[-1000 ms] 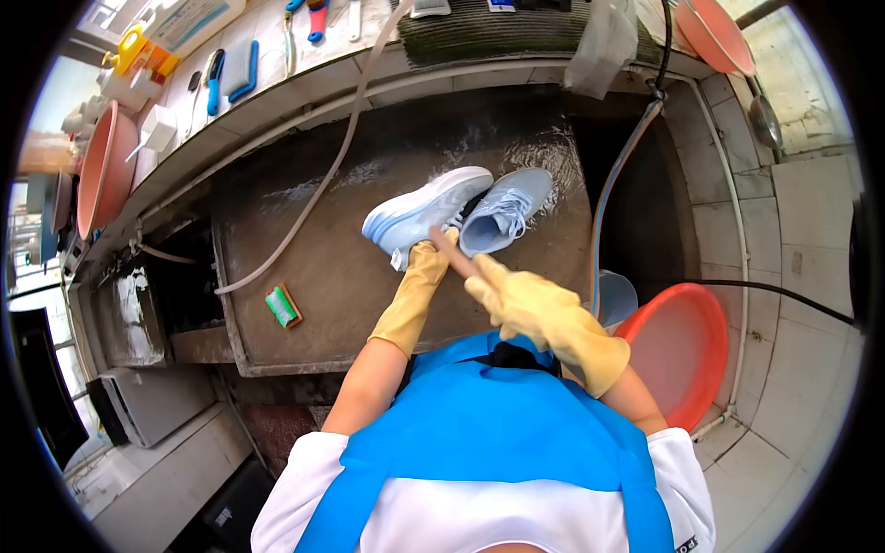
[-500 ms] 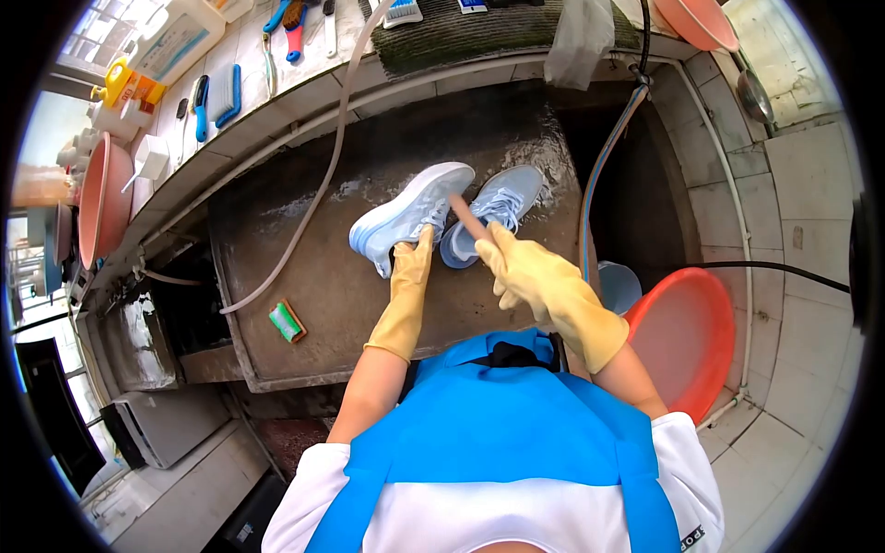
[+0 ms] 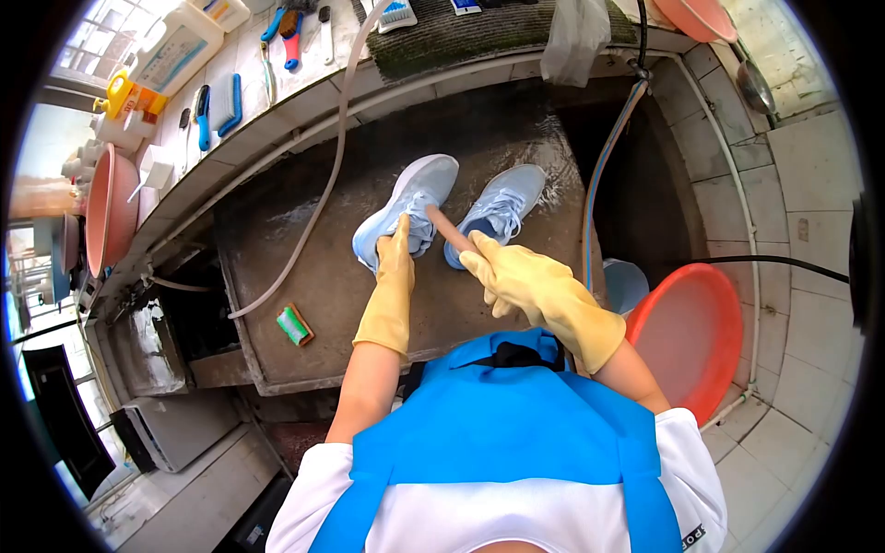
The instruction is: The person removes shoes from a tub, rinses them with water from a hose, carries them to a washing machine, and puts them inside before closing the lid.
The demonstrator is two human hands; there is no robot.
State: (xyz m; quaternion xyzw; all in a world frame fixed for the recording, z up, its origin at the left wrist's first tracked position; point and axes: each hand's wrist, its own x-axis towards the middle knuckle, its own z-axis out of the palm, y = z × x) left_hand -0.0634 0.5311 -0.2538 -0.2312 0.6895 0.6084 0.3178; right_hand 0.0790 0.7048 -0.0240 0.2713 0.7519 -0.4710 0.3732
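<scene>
My left hand [image 3: 395, 267], in a yellow rubber glove, grips the left light-blue sneaker [image 3: 402, 205] at its heel opening, with the shoe tilted on its side. In my right hand [image 3: 516, 276], gloved the same way, is a pinkish-brown rod-like tool [image 3: 446, 226]. Its far end meets the laces and tongue of that sneaker; what kind of tip it has I cannot make out. The right sneaker [image 3: 513, 195] lies beside it on the wet dark slab [image 3: 304, 240], just beyond my right hand.
A green-and-white brush [image 3: 295, 324] lies on the slab at left. A hose [image 3: 324, 198] crosses the slab's left part. Brushes [image 3: 224, 103] and bottles [image 3: 175, 46] line the back ledge. At right stand a red basin [image 3: 687, 336] of cloudy water and a bluish bucket [image 3: 624, 284].
The left sneaker has turned and shifted slightly left, away from the right one. My right hand and its tool have moved a little left and down.
</scene>
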